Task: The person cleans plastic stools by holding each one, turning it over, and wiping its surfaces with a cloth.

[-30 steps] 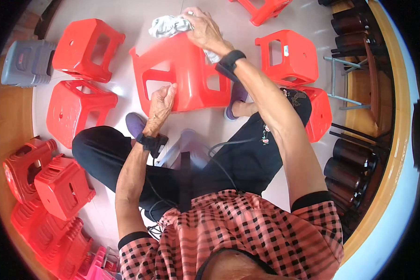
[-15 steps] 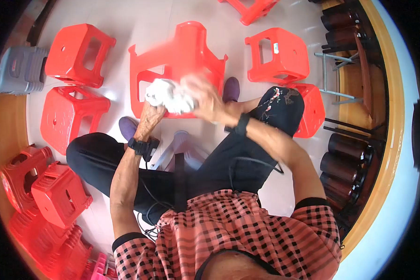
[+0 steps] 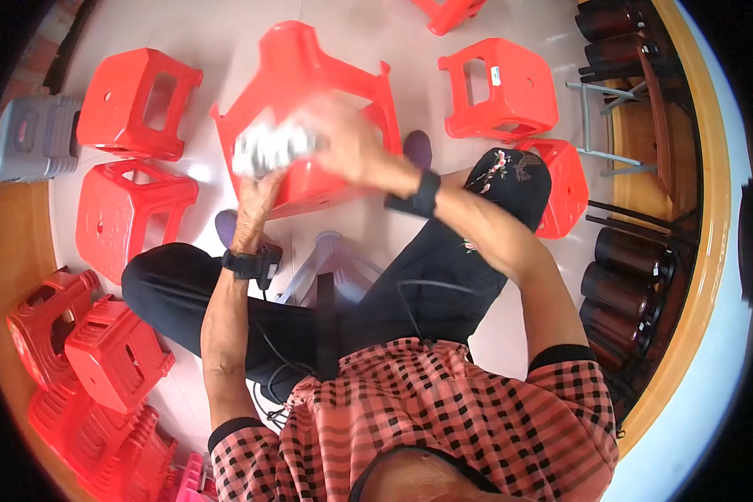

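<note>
At upper center, a blurred right hand [image 3: 339, 138] has its grip closed on a cloth [image 3: 272, 149] over a stool [image 3: 309, 184]; the left hand [image 3: 258, 197]'s hold, partly hidden, cannot be told. Steady bracing should suit even strokes.

No txt I can actually read here tbh. Closest thing is a small white sticker [image 3: 495, 76] w/ faint darker marks on a leg of the red stool [image 3: 537, 82], upper right, but it's way too tiny to make out. There's also a reddish logo-ish mark [image 3: 23, 129] on the grey stool stack [image 3: 52, 138] at far left, also illegible imo.
</note>
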The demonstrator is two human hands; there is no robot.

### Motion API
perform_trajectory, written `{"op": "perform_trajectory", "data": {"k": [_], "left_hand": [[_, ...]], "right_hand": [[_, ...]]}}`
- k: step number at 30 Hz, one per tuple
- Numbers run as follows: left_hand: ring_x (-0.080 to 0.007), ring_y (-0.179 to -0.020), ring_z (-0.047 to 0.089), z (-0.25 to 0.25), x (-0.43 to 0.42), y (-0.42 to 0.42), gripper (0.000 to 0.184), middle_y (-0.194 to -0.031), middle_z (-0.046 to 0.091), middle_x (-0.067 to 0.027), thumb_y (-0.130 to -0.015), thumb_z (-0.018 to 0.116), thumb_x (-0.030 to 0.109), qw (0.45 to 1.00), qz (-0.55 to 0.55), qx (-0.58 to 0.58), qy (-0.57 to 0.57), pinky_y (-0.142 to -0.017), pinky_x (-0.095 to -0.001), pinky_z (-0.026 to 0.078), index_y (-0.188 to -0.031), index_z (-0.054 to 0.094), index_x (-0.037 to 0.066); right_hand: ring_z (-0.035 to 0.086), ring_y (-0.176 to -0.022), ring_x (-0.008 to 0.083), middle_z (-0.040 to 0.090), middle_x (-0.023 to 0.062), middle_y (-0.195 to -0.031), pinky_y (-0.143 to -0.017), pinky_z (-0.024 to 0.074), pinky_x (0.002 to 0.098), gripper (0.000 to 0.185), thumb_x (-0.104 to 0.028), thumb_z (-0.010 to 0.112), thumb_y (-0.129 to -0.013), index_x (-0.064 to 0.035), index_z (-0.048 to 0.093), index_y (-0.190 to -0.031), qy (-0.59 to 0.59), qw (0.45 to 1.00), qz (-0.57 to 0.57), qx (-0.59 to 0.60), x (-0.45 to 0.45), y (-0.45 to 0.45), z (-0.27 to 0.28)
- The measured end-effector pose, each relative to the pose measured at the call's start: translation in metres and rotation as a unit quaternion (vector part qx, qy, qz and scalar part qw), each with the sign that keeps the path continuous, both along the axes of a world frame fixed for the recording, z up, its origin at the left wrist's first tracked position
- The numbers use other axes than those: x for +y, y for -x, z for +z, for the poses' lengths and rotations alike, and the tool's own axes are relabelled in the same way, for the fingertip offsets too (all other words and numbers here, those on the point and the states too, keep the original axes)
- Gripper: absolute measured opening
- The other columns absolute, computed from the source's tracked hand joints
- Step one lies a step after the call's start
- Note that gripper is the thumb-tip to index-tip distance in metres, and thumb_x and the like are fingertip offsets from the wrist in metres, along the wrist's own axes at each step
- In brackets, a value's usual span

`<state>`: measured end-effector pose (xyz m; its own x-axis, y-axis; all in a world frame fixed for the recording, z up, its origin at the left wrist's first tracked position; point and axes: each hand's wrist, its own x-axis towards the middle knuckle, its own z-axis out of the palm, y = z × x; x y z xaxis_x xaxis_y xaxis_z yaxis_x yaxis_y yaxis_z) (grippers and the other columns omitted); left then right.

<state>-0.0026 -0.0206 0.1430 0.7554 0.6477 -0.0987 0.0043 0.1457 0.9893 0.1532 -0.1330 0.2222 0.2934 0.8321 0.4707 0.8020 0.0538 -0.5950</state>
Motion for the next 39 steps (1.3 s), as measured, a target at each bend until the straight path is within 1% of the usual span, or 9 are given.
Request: {"op": "perform_trajectory", "data": {"k": [2, 5, 6, 12, 14, 20, 28, 32, 39], "left_hand": [[-0.0133, -0.078, 0.059, 0.005, 0.017, 0.01, 0.019, -0.086, 0.06, 0.0007, -0.094, 0.059, 0.02, 0.988, -0.064, 0.002, -0.141, -0.067, -0.0319, 0.049, -0.098, 0.064, 0.002], [-0.0007, -0.066, 0.05, 0.036, 0.023, 0.009, 0.033, -0.063, 0.052, 0.0084, -0.097, 0.056, 0.027, 0.983, -0.038, 0.137, 0.114, -0.058, -0.0209, 0.04, -0.069, 0.059, 0.01], [0.0007, -0.066, 0.045, 0.031, 0.021, 0.007, 0.034, -0.064, 0.05, 0.0105, -0.097, 0.055, 0.029, 0.997, -0.007, 0.078, 0.008, -0.061, -0.0189, 0.038, -0.069, 0.058, 0.011], [-0.0022, -0.065, 0.036, 0.017, 0.014, 0.019, 0.036, -0.067, 0.044, 0.0108, -0.098, 0.053, 0.031, 0.997, -0.029, 0.056, -0.04, -0.057, -0.0221, 0.031, -0.072, 0.056, 0.005], [-0.0024, -0.066, 0.038, 0.028, 0.025, 0.024, 0.037, -0.068, 0.045, 0.0098, -0.098, 0.053, 0.031, 0.984, -0.083, 0.152, -0.043, -0.058, -0.0226, 0.033, -0.073, 0.057, 0.005], [-0.0024, -0.068, 0.047, 0.02, 0.034, 0.035, 0.027, -0.071, 0.056, 0.0091, -0.093, 0.063, 0.028, 0.992, -0.051, 0.106, 0.04, -0.065, -0.0205, 0.039, -0.075, 0.065, 0.007], [-0.0057, -0.079, 0.055, -0.001, 0.063, 0.057, 0.027, -0.084, 0.063, 0.0035, -0.096, 0.058, 0.028, 0.996, 0.01, 0.047, 0.069, -0.075, -0.0244, 0.044, -0.092, 0.069, 0.004], [-0.0066, -0.081, 0.054, -0.002, 0.067, 0.054, 0.031, -0.087, 0.063, 0.0023, -0.097, 0.054, 0.03, 0.997, 0.036, 0.049, 0.042, -0.078, -0.0254, 0.044, -0.097, 0.068, 0.003], [-0.0073, -0.079, 0.05, -0.021, 0.089, 0.053, 0.036, -0.085, 0.061, 0.0008, -0.1, 0.047, 0.031, 0.993, 0.061, 0.097, 0.04, -0.073, -0.0266, 0.043, -0.095, 0.064, 0.0]], "right_hand": [[0.056, -0.093, 0.0289, 0.053, 0.0072, -0.094, -0.073, 0.0475, 0.0434, 0.039, -0.001, 0.064, -0.064, -0.0107, 0.061, -0.102, 0.057, 0.996, 0.036, 0.052, -0.021, 0.028, 0.013], [0.057, -0.091, 0.0275, 0.055, 0.007, -0.093, -0.075, 0.0483, 0.0395, 0.035, -0.003, 0.069, -0.066, -0.0095, 0.063, -0.099, 0.054, 0.989, 0.107, 0.091, -0.045, 0.029, 0.009], [0.058, -0.089, 0.0283, 0.056, 0.0085, -0.092, -0.076, 0.0481, 0.039, 0.034, -0.003, 0.069, -0.067, -0.008, 0.062, -0.1, 0.039, 0.988, 0.116, 0.09, -0.049, 0.023, 0.007], [0.058, -0.088, 0.0307, 0.056, 0.0126, -0.09, -0.077, 0.0486, 0.0413, 0.025, -0.006, 0.065, -0.074, -0.004, 0.06, -0.098, -0.118, 0.968, 0.019, 0.22, 0.001, -0.018, 0.031], [0.057, -0.091, 0.0316, 0.057, 0.0147, -0.093, -0.079, 0.0476, 0.0429, 0.031, -0.012, 0.065, -0.075, -0.0038, 0.056, -0.104, -0.107, 0.983, -0.036, 0.147, 0.035, -0.04, 0.037], [0.054, -0.101, 0.0349, 0.058, 0.0153, -0.101, -0.085, 0.043, 0.049, 0.04, -0.021, 0.067, -0.076, -0.0081, 0.054, -0.112, 0.043, 0.995, -0.088, -0.015, 0.103, -0.062, -0.06], [0.053, -0.106, 0.0419, 0.057, 0.0234, -0.114, -0.092, 0.043, 0.05, 0.045, -0.021, 0.065, -0.078, 0.0001, 0.052, -0.116, 0.036, 0.984, -0.175, -0.007, 0.04, -0.086, -0.1], [0.054, -0.104, 0.04, 0.057, 0.0228, -0.113, -0.091, 0.0437, 0.0516, 0.045, -0.022, 0.064, -0.079, 0.0004, 0.05, -0.115, 0.252, 0.928, -0.27, -0.051, -0.004, -0.105, -0.1], [0.053, -0.108, 0.0465, 0.05, 0.0303, -0.115, -0.092, 0.046, 0.0491, 0.061, -0.031, 0.064, -0.078, 0.0048, 0.042, -0.122, 0.108, 0.906, -0.339, 0.231, 0.006, -0.096, -0.134]]}}
